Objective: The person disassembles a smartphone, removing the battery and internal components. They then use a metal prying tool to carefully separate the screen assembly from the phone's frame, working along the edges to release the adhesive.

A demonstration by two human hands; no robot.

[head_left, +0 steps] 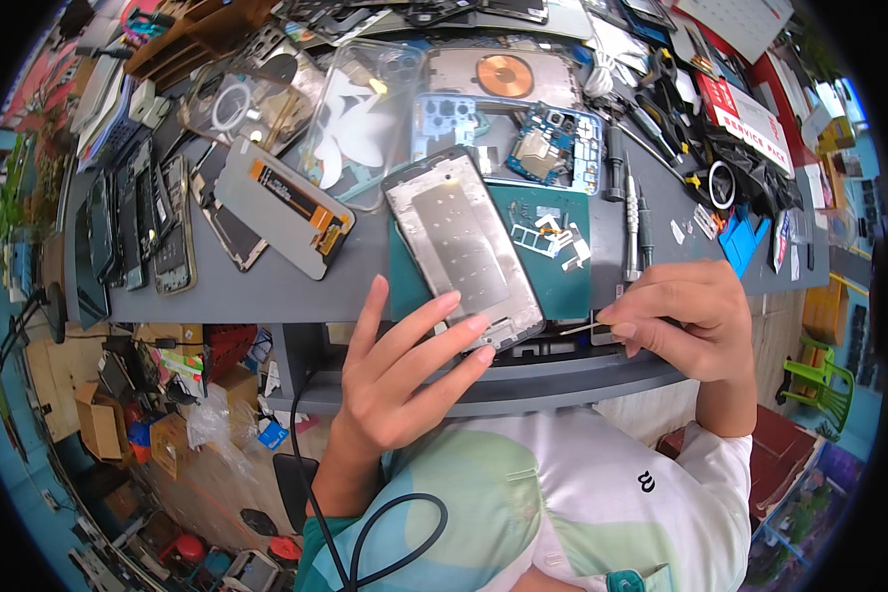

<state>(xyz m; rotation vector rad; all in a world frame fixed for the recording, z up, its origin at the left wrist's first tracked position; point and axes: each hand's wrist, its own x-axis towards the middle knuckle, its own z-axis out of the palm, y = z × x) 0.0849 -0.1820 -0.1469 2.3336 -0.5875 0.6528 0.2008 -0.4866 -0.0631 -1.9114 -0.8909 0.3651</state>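
A metal phone mid-frame (461, 247) with a dark rim lies tilted on the green mat (562, 286), its lower end reaching past the desk's front edge. My left hand (400, 370) rests its spread fingertips on the frame's lower end and is not wrapped round it. To the right, my right hand (691, 321) pinches a thin pale stick (580, 329) between thumb and fingers. The stick points left toward the frame's lower corner, apart from it. Small metal shields and flex pieces (562, 240) lie on the mat right of the frame.
Left of the mat lies a phone screen (276, 212) with an orange flex cable. Behind sit a blue phone housing (587, 158), a circuit board (543, 143) and a clear case (365, 109). Screwdrivers (632, 222) stand in line at right. Below the desk is an open drawer (523, 390).
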